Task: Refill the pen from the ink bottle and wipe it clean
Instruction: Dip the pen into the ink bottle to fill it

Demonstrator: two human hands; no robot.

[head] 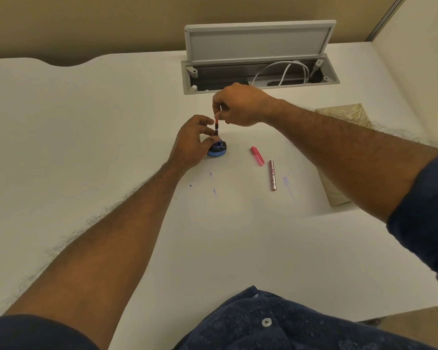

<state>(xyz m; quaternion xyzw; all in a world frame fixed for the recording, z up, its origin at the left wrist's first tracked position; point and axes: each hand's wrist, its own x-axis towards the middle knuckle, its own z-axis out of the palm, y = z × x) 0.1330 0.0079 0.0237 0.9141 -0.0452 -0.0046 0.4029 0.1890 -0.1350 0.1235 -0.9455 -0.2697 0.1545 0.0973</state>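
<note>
A small blue ink bottle [219,149] stands open on the white desk [111,137]. The pen's inner section [216,127], dark with a pink top, stands upright with its lower end in the bottle mouth. My left hand [191,144] pinches the lower part of that section, right beside the bottle. My right hand [238,104] grips the pink top end from above. To the right on the desk lie the pink pen cap [257,155] and the silver-pink pen barrel [272,175].
Several blue ink spots [214,190] mark the desk in front of the bottle. A patterned tissue box [339,157] sits under my right forearm. An open cable hatch [261,72] with white cables lies behind my hands.
</note>
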